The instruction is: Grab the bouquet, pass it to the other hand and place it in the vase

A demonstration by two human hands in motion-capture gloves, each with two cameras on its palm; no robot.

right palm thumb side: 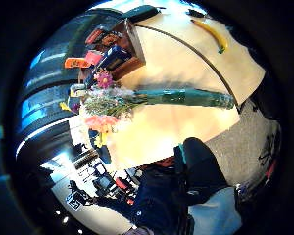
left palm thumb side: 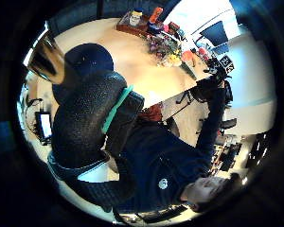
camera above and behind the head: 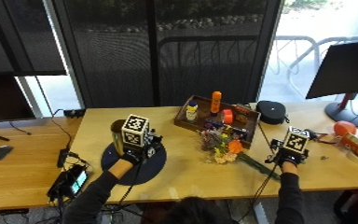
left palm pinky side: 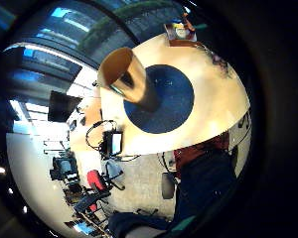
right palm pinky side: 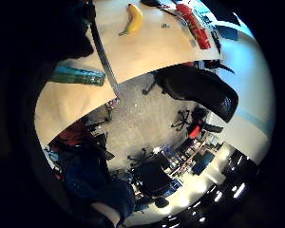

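The bouquet (camera above and behind the head: 225, 147) lies flat on the wooden table, its blooms toward the tray and its green-wrapped stems (right palm thumb side: 186, 98) pointing at the front edge. My right hand (camera above and behind the head: 286, 159) hovers just beside the stem end (right palm pinky side: 78, 76) and holds nothing, with its fingers relaxed. A tan cylindrical vase (camera above and behind the head: 118, 132) stands upright on a round dark blue mat (camera above and behind the head: 151, 165). Just in front of the vase, over the mat, is my left hand (camera above and behind the head: 131, 156), not touching it. The vase mouth (left palm pinky side: 126, 77) is open and looks empty. One loosely curled glove finger (left palm thumb side: 83, 123) holds nothing.
A wooden tray (camera above and behind the head: 194, 123) with bottles stands behind the bouquet, and a black round speaker (camera above and behind the head: 271, 112) sits beside it. A banana (right palm thumb side: 213, 34), an orange ball (camera above and behind the head: 345, 127) and a red cylinder (camera above and behind the head: 356, 144) lie at the far right. A small device (camera above and behind the head: 73, 179) sits at the left front edge.
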